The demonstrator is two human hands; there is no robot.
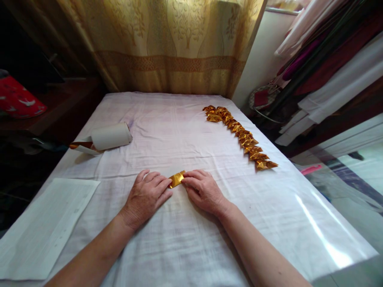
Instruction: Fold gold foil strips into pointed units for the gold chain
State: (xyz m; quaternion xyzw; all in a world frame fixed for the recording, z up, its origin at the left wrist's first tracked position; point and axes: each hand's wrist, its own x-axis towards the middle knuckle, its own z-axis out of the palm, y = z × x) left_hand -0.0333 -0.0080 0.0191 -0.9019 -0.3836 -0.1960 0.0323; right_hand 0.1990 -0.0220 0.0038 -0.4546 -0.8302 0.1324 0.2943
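A small folded strip of gold foil paper (177, 179) lies on the white-covered table between my two hands. My left hand (149, 194) has its fingertips closed on the strip's left end. On the other end, my right hand (203, 190) pinches with thumb and fingers, and both palms rest low over the cloth. Part of each end is hidden under the fingers. At the far right, several folded gold foil pieces (245, 139) sit close together in a curved row.
A roll of white-backed paper (111, 136) lies at the left, its loose end showing gold. Nearer, a printed sheet (48, 223) lies flat. The table's white cover (167, 247) has creases. A red patterned container (20, 97) stands off to the left; clothes (335, 79) hang at the right.
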